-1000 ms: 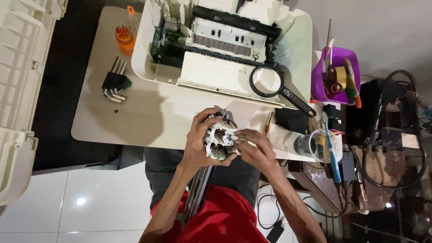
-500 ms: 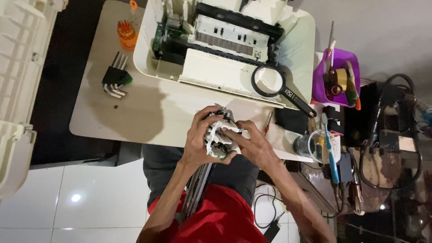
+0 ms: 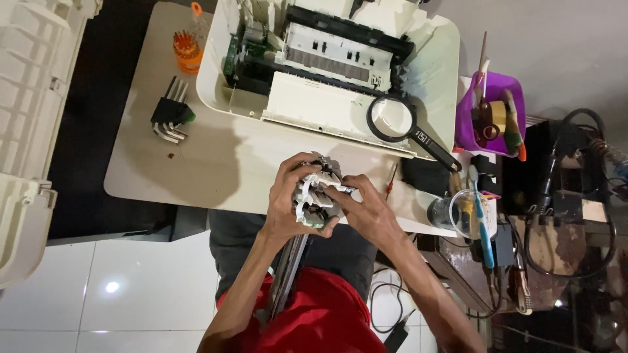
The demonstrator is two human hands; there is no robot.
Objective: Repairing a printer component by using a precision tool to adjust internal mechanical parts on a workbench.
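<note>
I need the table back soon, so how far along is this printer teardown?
Done: the printer sits opened on the table, insides exposed; a cream cover lies off to the side. In hand: the left hand and right hand both grip a white mechanism part, with its long rail running down over the lap. Left: that part is out of the printer and the cover is off.

Repair workshop: opened printer (image 3: pixel 340 65), hex keys (image 3: pixel 171 117)
</note>
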